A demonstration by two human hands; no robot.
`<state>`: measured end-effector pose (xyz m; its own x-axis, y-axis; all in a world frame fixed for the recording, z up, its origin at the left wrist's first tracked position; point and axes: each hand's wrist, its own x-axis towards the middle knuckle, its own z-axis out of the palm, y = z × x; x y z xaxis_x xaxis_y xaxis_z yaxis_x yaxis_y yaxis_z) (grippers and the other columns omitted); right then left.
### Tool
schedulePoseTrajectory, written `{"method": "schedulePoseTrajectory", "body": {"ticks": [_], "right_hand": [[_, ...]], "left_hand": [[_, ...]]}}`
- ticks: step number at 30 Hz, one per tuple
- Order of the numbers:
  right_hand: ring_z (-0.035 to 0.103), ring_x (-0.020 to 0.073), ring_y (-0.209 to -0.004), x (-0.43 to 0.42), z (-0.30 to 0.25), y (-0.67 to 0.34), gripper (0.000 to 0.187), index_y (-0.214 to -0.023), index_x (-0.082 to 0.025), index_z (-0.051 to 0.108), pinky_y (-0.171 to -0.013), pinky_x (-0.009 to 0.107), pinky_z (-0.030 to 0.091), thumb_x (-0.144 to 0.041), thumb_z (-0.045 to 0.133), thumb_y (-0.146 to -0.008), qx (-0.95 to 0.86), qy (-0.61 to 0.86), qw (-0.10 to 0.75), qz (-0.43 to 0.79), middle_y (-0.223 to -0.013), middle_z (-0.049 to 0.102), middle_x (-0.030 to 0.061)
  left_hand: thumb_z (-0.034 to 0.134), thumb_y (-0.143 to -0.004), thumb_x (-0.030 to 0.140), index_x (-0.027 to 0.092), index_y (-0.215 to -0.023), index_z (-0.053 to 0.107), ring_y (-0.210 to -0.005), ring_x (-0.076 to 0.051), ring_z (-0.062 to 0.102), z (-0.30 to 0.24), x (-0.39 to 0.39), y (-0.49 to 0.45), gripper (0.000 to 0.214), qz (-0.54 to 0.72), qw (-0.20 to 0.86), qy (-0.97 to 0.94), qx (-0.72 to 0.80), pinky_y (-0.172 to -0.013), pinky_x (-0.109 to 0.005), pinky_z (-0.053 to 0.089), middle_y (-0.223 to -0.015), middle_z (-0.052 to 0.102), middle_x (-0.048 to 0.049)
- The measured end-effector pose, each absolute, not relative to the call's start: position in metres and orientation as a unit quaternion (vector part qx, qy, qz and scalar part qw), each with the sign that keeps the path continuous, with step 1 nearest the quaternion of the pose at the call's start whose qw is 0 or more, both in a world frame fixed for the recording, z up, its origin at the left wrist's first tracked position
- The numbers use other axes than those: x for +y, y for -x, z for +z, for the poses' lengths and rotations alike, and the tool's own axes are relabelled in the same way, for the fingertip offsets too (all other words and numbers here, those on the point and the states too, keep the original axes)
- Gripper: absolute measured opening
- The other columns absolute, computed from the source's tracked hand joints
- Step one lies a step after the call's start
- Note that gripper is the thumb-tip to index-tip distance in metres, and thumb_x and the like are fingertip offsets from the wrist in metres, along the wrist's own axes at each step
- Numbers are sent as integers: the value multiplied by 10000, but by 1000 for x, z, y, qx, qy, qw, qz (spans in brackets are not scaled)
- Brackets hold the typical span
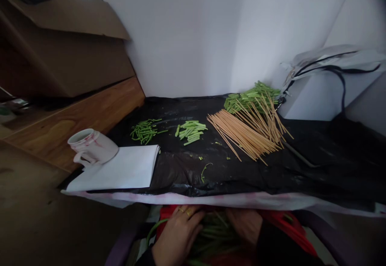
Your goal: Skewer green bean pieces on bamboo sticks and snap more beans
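Judging by small cut piles (191, 131) beside bare skewers (245, 131) on the table (181, 173), little is done, while uncut stems (215, 234) are covered by the spread left hand (177, 234) and the right hand (245, 224), whose grip cannot be told.

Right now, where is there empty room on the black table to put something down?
The black sheet is mostly bare right of the bamboo skewers, and along the front edge between them and the white paper. The middle, with cut green stems, is crowded.

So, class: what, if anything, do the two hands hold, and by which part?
The left hand and right hand lie among long green stems in a red bag; whether either grips one cannot be told.
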<state>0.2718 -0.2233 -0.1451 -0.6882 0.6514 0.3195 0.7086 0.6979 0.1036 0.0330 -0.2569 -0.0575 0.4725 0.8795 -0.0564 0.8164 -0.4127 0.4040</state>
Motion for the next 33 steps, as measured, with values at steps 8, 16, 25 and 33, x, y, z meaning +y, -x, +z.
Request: {"method": "schedulePoseTrajectory", "body": {"ticks": [8, 16, 25, 33], "right_hand": [[568, 207, -666, -253, -132, -267, 248, -935, -143, 601, -744, 382, 374, -42, 425, -792, -885, 368, 212, -189, -755, 656, 61], [579, 235, -806, -262, -129, -270, 226, -1021, -147, 595, -865, 407, 331, -139, 492, -821, -875, 386, 245, -160, -863, 684, 74], [539, 172, -720, -252, -97, -272, 56, -829, -209, 613, -730, 353, 276, -253, 578, -829, -888, 428, 156, 64, -771, 632, 16], [587, 231, -800, -239, -87, -262, 98, -825, -198, 624, -752, 375, 281, -267, 647, -760, -892, 432, 1, 131, -838, 676, 34]], "left_hand": [[496, -922, 385, 232, -1067, 673, -1068, -259, 577, -47, -248, -24, 275, 45, 190, -816, 544, -953, -424, 434, -1098, 665, -72], [495, -908, 263, 216, -962, 680, -910, -205, 629, -58, -244, -17, 198, 69, 204, -825, 523, -877, -333, 473, -930, 692, -47], [450, -939, 294, 224, -977, 669, -895, -200, 640, -59, -242, -13, 233, 101, 191, -814, 539, -808, -291, 494, -929, 693, -50], [480, -928, 324, 214, -955, 678, -885, -187, 631, -54, -244, -13, 228, 113, 224, -816, 521, -795, -268, 487, -910, 685, -53]]}}
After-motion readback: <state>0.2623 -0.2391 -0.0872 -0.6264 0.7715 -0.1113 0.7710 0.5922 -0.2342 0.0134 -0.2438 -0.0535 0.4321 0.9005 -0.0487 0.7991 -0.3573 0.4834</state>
